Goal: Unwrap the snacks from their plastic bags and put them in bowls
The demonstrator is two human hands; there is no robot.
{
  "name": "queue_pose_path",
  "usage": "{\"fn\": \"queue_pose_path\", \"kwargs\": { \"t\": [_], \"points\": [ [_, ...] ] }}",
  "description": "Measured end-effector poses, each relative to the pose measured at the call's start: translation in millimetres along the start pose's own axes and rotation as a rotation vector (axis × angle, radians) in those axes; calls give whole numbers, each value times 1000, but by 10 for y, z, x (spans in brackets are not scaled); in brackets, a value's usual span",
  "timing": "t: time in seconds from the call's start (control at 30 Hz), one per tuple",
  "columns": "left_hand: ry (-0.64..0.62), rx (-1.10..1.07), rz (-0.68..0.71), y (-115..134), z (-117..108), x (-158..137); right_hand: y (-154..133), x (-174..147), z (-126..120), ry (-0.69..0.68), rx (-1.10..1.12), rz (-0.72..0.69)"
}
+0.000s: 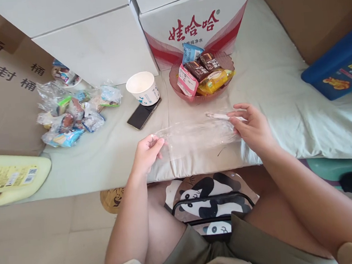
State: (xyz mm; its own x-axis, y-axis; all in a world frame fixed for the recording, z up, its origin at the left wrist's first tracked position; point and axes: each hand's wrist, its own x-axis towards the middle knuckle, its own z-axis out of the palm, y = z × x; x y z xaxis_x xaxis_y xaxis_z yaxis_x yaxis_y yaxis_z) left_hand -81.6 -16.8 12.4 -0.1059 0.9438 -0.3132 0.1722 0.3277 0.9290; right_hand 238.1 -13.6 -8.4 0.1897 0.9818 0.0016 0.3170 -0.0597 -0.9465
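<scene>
A clear plastic bag (195, 136) stretches between my two hands above the pale green cloth. My left hand (148, 151) pinches its left end between thumb and fingers. At the other end, my right hand (251, 127) is closed on the bag and also on a slim white stick-like thing (219, 116) with a metallic-looking tip, whose kind I cannot make out. Just beyond the bag stands a pink translucent bowl (188, 98) of packaged snacks, among them brown cocoa packs (209, 62), a yellow pack (217, 81) and a pink-and-white pack (186, 81).
A white paper cup (143, 89) stands partly on a dark phone (143, 115). Left of them lies a heap of wrapped snacks (72, 114). White boxes (197, 27) line the back. A pale yellow jug (16, 176) is at left, a blue container (338, 62) at right.
</scene>
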Motion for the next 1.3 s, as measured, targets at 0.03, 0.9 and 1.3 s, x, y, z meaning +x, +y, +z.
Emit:
{"fn": "queue_pose_path", "kwargs": {
  "t": [0.03,0.9,1.3],
  "points": [
    [12,27,27,-28,2,22,45,19,4,16,-99,-42],
    [-822,-359,45,184,577,22,-143,-234,344,-787,-192,-342],
    [-156,-772,-66,131,641,267,-207,-142,194,-532,57,45]
  ]
}}
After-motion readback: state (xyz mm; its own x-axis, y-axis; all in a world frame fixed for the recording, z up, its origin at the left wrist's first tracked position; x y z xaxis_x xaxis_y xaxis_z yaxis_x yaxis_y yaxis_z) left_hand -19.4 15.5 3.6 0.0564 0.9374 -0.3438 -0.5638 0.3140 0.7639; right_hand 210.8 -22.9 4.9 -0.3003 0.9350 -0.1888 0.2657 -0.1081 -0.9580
